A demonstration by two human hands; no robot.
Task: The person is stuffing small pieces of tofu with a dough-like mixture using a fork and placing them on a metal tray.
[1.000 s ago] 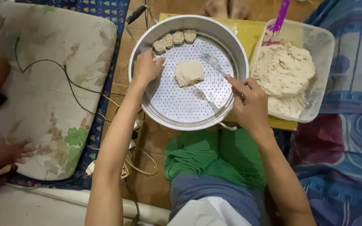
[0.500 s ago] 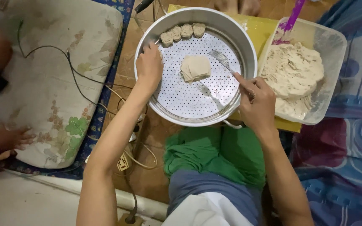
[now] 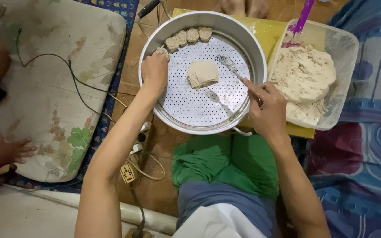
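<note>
Dumplings are the work I see in hand: on the left, my left hand [image 3: 154, 70] is curled shut on one small filled dumpling [image 3: 161, 51] at the rim of the round metal steamer tray [image 3: 155, 31], beside a short row of finished dumplings [image 3: 188, 37] that lie along the far edge. I judge this step as setting a finished piece in line with the others. In the middle of the perforated tray lies a small stack of square wrappers [image 3: 203, 73], not touched by any hand. To the right of it, my right hand [image 3: 267, 110] has its fingers pinched together on the handle of a metal fork [image 3: 226, 63], whose tines hover near the wrappers. Further right stands a clear plastic tub [image 3: 347, 44] with pale filling [image 3: 304, 77] and a purple utensil [image 3: 303, 20] in it. For the next move, I think the fork must reach to this filling without disturbing the row.
</note>
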